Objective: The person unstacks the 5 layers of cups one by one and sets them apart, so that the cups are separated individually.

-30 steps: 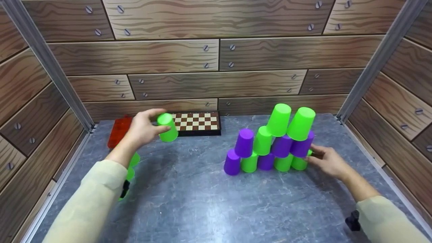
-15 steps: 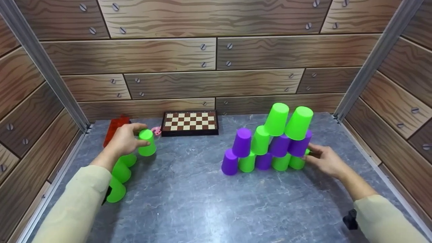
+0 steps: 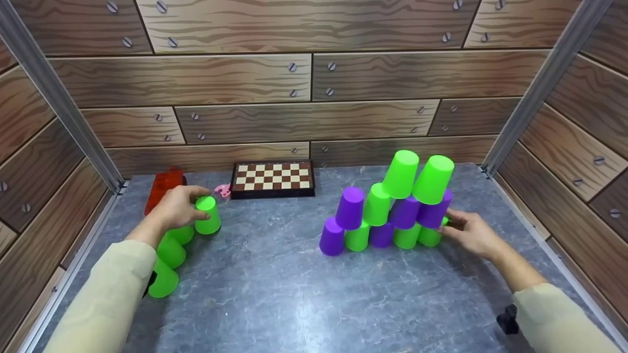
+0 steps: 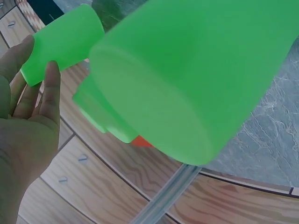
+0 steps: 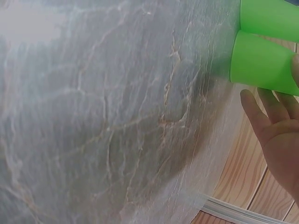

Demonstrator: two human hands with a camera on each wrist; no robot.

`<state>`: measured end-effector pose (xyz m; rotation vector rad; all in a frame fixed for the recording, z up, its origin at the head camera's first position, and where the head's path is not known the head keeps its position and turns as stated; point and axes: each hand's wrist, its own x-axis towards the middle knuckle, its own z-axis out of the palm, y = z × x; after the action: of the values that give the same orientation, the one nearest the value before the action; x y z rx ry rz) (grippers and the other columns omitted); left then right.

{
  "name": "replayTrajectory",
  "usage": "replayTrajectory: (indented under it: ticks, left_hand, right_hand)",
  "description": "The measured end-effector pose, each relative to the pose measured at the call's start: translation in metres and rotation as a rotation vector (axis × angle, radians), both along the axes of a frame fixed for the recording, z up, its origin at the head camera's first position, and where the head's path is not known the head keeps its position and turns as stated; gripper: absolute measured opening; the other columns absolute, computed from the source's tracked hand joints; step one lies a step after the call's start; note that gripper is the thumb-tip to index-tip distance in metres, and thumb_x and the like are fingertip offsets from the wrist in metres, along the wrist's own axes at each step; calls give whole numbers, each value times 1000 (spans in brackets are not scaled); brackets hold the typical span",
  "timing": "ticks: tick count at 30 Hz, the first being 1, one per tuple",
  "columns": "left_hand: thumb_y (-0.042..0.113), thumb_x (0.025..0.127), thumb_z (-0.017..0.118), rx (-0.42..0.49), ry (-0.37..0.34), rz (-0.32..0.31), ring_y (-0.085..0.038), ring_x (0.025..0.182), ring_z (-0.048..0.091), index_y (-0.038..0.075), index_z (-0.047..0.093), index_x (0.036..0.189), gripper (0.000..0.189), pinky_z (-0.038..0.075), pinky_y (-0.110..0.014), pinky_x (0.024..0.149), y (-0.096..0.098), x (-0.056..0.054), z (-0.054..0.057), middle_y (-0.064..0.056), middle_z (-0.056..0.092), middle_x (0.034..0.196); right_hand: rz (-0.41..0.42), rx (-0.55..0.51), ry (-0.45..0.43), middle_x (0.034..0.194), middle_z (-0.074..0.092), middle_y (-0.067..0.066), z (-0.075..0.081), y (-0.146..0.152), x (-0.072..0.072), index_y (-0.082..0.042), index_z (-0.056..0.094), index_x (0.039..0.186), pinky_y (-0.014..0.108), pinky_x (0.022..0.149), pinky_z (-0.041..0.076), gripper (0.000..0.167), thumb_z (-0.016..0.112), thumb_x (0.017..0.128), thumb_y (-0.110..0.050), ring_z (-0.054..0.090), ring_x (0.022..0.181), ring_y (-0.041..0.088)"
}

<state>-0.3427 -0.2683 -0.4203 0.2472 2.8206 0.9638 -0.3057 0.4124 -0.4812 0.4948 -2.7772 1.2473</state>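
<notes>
With thumb and fingers my left hand [image 3: 174, 208] holds an upside-down green plastic cup [image 3: 208, 216], low at the table's left; whether its rim touches the table I cannot tell. The left wrist view shows that cup [image 4: 65, 42] between the thumb and fingers. At the right stands a stepped wall of upturned cups: purple cups [image 3: 350, 208] and green ones, topped by two green cups [image 3: 401, 174]. My right hand [image 3: 473, 235] grips the bottom row's rightmost green cup [image 3: 429, 237], thumb in front and fingers partly hidden behind; the right wrist view shows this cup [image 5: 264, 65] too.
A column of several green cups [image 3: 164, 279] stands beside my left forearm. Behind lie a red container [image 3: 164, 186], a small pink spotted object [image 3: 223, 190] and a checkered game board [image 3: 272, 177]. Wood-patterned walls enclose the grey marbled table [image 3: 274, 284].
My left hand has carried the green cup left, toward me and down, from beside the game board to near the green column. The right hand and the cup wall stay put.
</notes>
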Motion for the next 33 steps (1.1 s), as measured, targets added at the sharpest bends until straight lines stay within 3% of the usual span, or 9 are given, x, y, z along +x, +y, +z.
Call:
replayTrajectory:
  ticks: [4, 8, 23, 33]
  left_hand:
    - [5, 91, 83, -22, 15, -19, -46, 127, 59, -5, 57, 148, 63, 50, -58, 108, -2, 0, -1, -28, 61, 143]
    - [6, 89, 84, -21, 35, -36, -47, 127, 60, -6, 58, 146, 63, 52, -57, 106, -5, 1, -2, -28, 62, 142]
    - [5, 89, 84, -31, 19, -27, -47, 126, 60, -5, 59, 146, 64, 50, -59, 108, -7, 0, -7, -28, 62, 142]
    - [5, 88, 84, -45, 31, -40, -47, 124, 60, -6, 60, 145, 63, 50, -60, 108, -6, -1, -8, -28, 63, 141]
  right_hand:
    - [1, -1, 1, 133, 67, 30, 0, 0, 0, 8, 54, 149, 17, 89, 55, 56, 75, 99, -8, 69, 103, 4]
    - [5, -5, -1, 136, 66, 29, 0, -1, 0, 7, 54, 149, 16, 89, 54, 56, 75, 100, -8, 66, 104, -1]
    - [4, 13, 10, 137, 66, 27, 0, 0, -1, 4, 55, 150, 16, 90, 53, 56, 76, 99, -10, 68, 108, 8]
    - [15, 0, 29, 136, 66, 27, -2, 0, -1, 6, 56, 149, 15, 90, 53, 55, 76, 99, -8, 67, 107, 4]
